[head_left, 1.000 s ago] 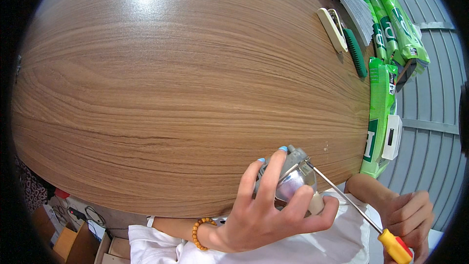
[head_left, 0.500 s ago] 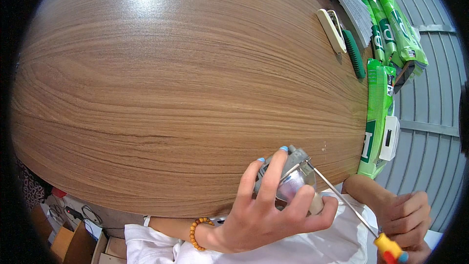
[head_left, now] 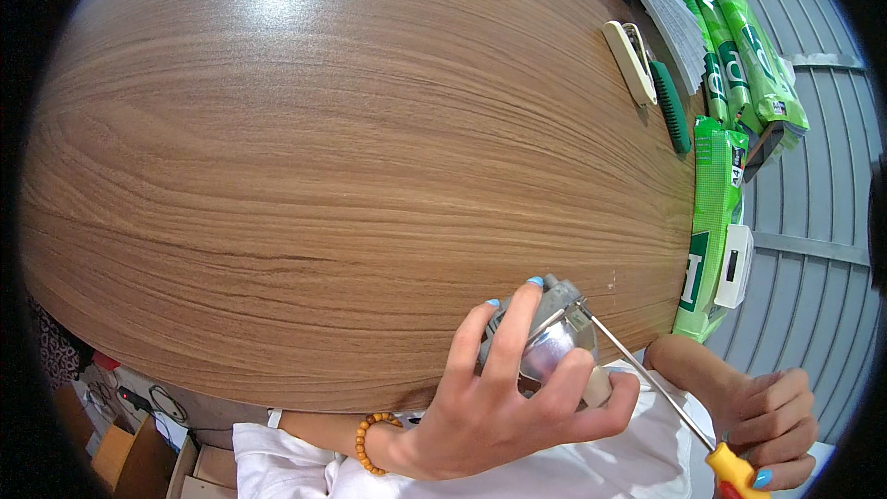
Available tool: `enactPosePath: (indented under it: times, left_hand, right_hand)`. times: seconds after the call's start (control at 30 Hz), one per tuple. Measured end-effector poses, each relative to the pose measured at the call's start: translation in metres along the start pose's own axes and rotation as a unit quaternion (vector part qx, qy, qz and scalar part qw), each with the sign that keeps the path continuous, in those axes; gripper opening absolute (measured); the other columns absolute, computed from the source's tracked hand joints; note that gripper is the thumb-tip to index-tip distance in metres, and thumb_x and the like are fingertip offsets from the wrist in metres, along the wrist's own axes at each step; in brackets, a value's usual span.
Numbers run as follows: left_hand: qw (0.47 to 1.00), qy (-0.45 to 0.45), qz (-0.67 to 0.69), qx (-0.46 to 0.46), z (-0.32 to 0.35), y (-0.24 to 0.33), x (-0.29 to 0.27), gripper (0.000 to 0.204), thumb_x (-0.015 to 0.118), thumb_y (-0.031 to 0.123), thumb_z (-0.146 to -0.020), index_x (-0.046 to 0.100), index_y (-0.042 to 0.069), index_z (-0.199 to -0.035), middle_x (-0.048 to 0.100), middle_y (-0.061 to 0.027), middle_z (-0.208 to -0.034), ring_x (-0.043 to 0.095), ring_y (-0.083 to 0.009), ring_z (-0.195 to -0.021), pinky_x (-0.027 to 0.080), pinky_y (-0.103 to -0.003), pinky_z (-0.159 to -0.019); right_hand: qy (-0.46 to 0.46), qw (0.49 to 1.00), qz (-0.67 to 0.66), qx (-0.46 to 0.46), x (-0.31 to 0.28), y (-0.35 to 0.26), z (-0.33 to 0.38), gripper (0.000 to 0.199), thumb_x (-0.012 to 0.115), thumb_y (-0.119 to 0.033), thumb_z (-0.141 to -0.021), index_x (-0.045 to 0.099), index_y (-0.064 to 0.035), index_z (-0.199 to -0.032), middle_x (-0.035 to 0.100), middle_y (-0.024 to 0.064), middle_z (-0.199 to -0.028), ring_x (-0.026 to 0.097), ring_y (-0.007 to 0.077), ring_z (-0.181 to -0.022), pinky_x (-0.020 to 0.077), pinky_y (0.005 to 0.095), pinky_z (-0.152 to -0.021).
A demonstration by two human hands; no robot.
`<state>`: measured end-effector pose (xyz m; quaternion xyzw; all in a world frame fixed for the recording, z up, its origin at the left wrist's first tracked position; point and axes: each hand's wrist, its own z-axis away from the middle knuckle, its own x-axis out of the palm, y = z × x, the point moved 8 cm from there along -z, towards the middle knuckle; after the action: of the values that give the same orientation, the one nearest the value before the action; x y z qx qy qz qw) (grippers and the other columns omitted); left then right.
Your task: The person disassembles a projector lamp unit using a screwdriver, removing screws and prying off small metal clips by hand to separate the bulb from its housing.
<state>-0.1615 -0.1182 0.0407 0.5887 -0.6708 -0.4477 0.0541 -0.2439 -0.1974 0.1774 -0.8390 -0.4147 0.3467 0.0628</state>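
Note:
At the near edge of the table, my left hand [head_left: 513,393] is closed round a grey lamp unit [head_left: 557,348] with a shiny, see-through rounded bowl. Blue-nailed fingertips press on its far side, and the thumb and other fingers wrap its near side. To the right, my right hand [head_left: 767,416] grips the yellow and red handle of a screwdriver [head_left: 654,381]. Its long metal shaft slants up and left, with the tip against the corner of the lamp unit. My fingers hide part of the lamp unit.
On the wood-grain table [head_left: 323,176] a cream stapler [head_left: 630,63] and a green comb-like strip [head_left: 670,106] lie at the far right. Beyond them are green packages [head_left: 713,194], a white box [head_left: 735,266] and a stack of papers [head_left: 661,9]. An open cardboard box [head_left: 134,462] stands at lower left.
The screwdriver handle has turned a little in my right hand, and the fingers have shifted on it. My left hand and the lamp unit stay nearly in place.

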Motion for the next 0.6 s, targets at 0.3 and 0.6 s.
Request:
enactPosePath:
  times: [0.3, 0.6]
  left_hand:
    - [0.999, -0.021, -0.004, -0.044, 0.001, -0.004, -0.001, 0.024, 0.058, 0.022, -0.065, 0.046, 0.031, -0.083, 0.034, -0.0007, -0.082, 0.051, -0.0266, -0.086, 0.043, -0.036, -0.066]
    - [0.999, -0.001, -0.024, -0.034, 0.003, -0.002, 0.0, 0.023, 0.056, 0.022, -0.07, 0.044, 0.032, -0.087, 0.034, 0.001, -0.084, 0.052, -0.0259, -0.088, 0.044, -0.036, -0.068]
  right_hand:
    - [-0.148, 0.963, -0.206, 0.092, 0.026, 0.013, -0.017, 0.022, 0.065, -0.014, -0.07, 0.05, -0.0081, -0.085, 0.052, 0.0025, -0.053, 0.047, 0.0081, -0.037, 0.0294, 0.0146, -0.031]
    - [0.003, 0.994, -0.113, 0.015, 0.008, 0.007, -0.001, 0.016, 0.069, -0.011, -0.065, 0.054, -0.0067, -0.07, 0.049, -0.0017, -0.048, 0.043, 0.0029, -0.032, 0.0258, 0.0113, -0.029]
